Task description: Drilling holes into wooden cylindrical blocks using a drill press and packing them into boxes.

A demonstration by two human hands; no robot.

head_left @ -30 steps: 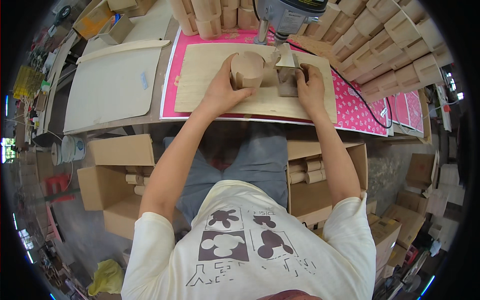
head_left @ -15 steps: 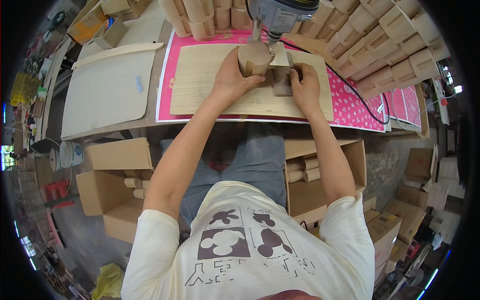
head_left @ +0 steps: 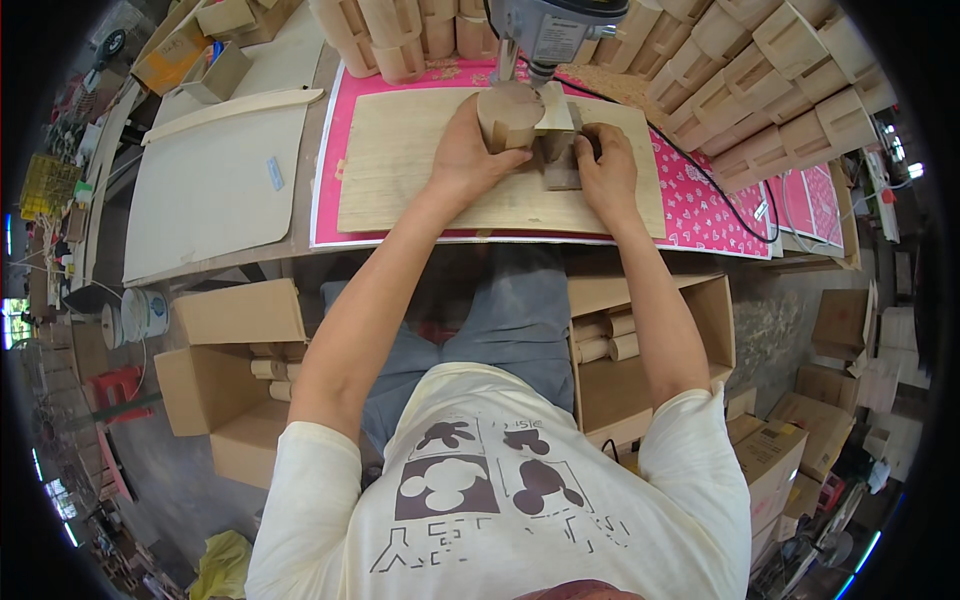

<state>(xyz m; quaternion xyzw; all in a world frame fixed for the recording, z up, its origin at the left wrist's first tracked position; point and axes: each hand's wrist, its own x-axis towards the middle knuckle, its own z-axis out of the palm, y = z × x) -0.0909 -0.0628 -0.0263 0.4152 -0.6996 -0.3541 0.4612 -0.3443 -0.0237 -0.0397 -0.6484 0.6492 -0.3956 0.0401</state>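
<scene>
A short, pale wooden cylinder [head_left: 509, 116] stands at the middle of the workbench, just in front of the grey power tool [head_left: 565, 35]. My left hand [head_left: 468, 165] is closed around its left and near sides, thumb across the front. Right of the cylinder is a wooden block fixture [head_left: 562, 174] with a light plate [head_left: 557, 108] on top. My right hand [head_left: 608, 172] has its fingers curled against the right side of this block; its fingertips are partly hidden. Beneath both hands lies a flat wooden board [head_left: 400, 170]. The tool's tip is partly hidden behind the cylinder.
Stacked wooden cylinders [head_left: 760, 90] rise at the back right, with more [head_left: 395, 40] at the back left. A black cable [head_left: 700, 175] crosses the pink patterned sheet [head_left: 705, 225]. Open cardboard boxes [head_left: 240, 310] [head_left: 655, 385] holding wooden pieces flank my legs.
The cylinder looks slightly turned in my left hand, with less of the dark notch on its right side showing. Both hands stay in nearly the same places; the whole view shifts slightly.
</scene>
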